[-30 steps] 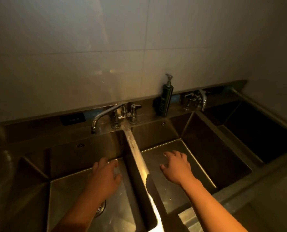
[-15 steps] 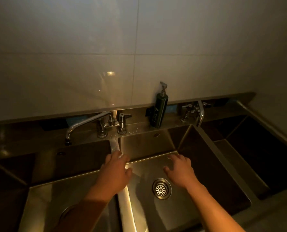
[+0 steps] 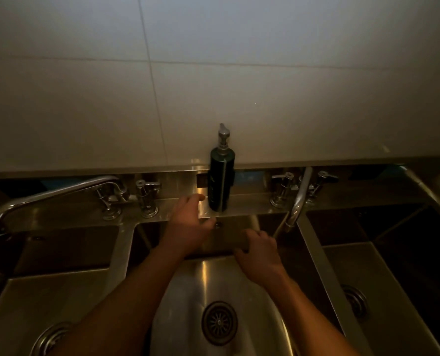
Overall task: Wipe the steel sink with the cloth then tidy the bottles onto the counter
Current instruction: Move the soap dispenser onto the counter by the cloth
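Observation:
A dark green pump bottle (image 3: 221,181) stands upright on the steel ledge at the back of the sink (image 3: 242,202), against the tiled wall. My left hand (image 3: 190,227) reaches up to the ledge just left of the bottle, fingers spread, index finger close to the bottle's base but apart from it. My right hand (image 3: 258,255) hovers lower over the back wall of the middle basin, fingers curled loosely, holding nothing. The middle basin's drain (image 3: 219,322) lies below between my forearms. No cloth shows anywhere.
A long swivel tap (image 3: 54,194) with two handles sits on the ledge to the left. A second tap (image 3: 299,199) curves down at the right. Further basins lie left (image 3: 41,301) and right (image 3: 383,286), each with a drain. Light is dim.
The view has shifted right and closer, centring the middle basin. Both hands have moved forward; my left hand has risen from the divider to the ledge beside the bottle.

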A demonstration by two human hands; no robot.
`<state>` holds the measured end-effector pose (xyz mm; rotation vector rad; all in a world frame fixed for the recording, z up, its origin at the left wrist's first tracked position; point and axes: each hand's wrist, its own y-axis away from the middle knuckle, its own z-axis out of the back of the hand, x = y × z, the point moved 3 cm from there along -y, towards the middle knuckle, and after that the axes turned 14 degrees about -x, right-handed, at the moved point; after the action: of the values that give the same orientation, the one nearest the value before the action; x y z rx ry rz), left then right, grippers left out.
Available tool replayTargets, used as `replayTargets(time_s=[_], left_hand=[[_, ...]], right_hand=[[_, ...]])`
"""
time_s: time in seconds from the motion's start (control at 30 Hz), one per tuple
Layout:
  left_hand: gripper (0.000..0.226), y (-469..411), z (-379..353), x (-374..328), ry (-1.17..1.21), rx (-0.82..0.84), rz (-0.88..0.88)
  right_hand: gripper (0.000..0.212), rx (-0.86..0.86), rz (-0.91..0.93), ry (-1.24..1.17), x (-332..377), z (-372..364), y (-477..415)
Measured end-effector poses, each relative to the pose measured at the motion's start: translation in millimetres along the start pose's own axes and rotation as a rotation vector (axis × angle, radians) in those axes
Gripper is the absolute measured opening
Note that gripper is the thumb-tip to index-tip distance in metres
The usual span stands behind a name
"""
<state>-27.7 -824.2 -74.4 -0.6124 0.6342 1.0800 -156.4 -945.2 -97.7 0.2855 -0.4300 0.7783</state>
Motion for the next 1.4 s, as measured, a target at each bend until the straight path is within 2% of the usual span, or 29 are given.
replayTargets(time_s=[0.17,0.3,0.47,0.6,0.73,0.97,1.2,1.4], left_hand=[[0.084,-51,-39,-6,0.146,-0.017,0.096],[0.091,-74,-64,-10,0.319,-0.054,0.15],[0.083,-81,-81,-10,0.383,-0.154,0.155],[0.069,-80,-79,-13,0.368,-0.215,0.097],[0.07,-67,-67,-19,0.417,-0.158,-0.01],[0.072,-37,-34,-22,0.413,-0.067,-0.067],[0.068,-5,-1,-2,0.349,-0.062,-0.028],[0.073,23,37,15,0.343,-0.042,-0.005]], right_hand=[[0.058,-0.109,-0.047,-0.219,5,-9,-41],[0.057,-0.142,-0.051,-0.374,8,-18,-63],[0.055,-0.173,-0.097,-0.506,11,-21,-84],[0.063,-0.16,-0.095,-0.543,8,-23,-90],[0.069,-0.127,-0.064,-0.609,6,-25,-86],[0.078,-0.117,0.007,-0.754,9,-16,-60],[0.098,-0.03,0.112,-0.727,24,-12,-29],[0.102,0.023,0.171,-0.691,50,-16,3]])
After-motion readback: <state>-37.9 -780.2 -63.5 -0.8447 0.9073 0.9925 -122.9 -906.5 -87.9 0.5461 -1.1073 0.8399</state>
